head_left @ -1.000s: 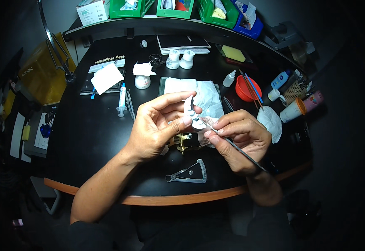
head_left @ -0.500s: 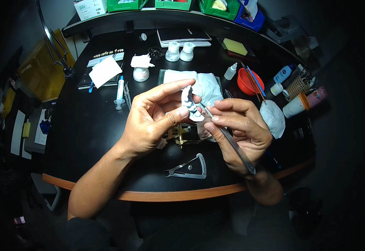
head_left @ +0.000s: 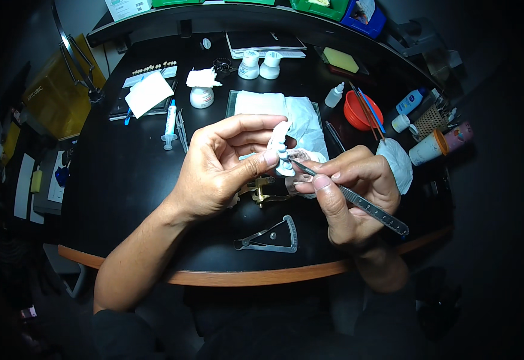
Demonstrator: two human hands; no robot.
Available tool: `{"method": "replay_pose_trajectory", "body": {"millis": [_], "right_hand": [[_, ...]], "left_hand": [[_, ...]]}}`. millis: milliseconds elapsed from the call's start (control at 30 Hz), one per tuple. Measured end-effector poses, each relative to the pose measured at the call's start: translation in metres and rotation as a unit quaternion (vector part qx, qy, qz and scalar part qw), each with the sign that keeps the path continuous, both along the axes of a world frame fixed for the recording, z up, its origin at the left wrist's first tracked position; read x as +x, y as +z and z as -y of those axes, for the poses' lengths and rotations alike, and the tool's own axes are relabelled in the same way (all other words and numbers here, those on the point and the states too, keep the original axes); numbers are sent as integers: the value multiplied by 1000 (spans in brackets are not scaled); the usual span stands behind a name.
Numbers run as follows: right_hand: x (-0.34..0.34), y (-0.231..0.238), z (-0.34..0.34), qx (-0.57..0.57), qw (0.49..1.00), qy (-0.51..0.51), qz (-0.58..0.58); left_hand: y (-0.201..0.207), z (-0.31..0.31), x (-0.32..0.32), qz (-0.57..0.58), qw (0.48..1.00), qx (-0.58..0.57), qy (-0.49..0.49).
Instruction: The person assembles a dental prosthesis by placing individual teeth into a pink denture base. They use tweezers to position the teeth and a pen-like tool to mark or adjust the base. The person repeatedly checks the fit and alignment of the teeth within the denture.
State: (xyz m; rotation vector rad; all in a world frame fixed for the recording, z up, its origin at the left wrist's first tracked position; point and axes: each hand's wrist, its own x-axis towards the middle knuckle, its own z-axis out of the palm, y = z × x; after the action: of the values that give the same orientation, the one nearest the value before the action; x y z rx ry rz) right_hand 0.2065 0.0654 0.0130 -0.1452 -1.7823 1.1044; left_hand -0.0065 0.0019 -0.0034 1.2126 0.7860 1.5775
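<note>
Holding a pale dental model [head_left: 278, 157] near the centre of the frame, my left hand [head_left: 214, 171] has its grip narrowed on the piece, the thumb at its lower left side and the index finger along its top. I see the model raised above the dark surface [head_left: 130, 198], standing on end with its teeth toward the right. My right hand [head_left: 361, 195] has a narrow pinch around a slim metal instrument [head_left: 373, 209], which slants from lower right up toward the model. Its tip seems to meet the teeth, though from here I can't be sure of contact.

Under my hands, at lower centre, I make out a brass-coloured frame [head_left: 260, 192], partly covered, and nearer the wooden edge [head_left: 262, 276] a metal caliper [head_left: 273, 236]. White paper [head_left: 260, 103] lies just behind the hands. Left of centre I have a syringe [head_left: 170, 125] beside tweezers [head_left: 181, 129]; at upper right, a red bowl [head_left: 352, 114] with brushes [head_left: 363, 105] leaning across it.
</note>
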Motion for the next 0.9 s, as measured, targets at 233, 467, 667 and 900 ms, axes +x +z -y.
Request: {"method": "replay_pose_trajectory", "body": {"millis": [233,467,667,900], "right_hand": [[-2,2,0,34,999,-5,24],[-3,0,0,43,999,-5,32],[-3,1,0,44,999,-6,28],[-3,2,1,38,999,-12,37]], "left_hand": [[-3,-1,3,-7,1000,16,5],[-4,-1,2,-8,1000,25,13],[1,1,1,-6,1000,-4,5],[-1,1,1,-15,1000,-12,12]]}}
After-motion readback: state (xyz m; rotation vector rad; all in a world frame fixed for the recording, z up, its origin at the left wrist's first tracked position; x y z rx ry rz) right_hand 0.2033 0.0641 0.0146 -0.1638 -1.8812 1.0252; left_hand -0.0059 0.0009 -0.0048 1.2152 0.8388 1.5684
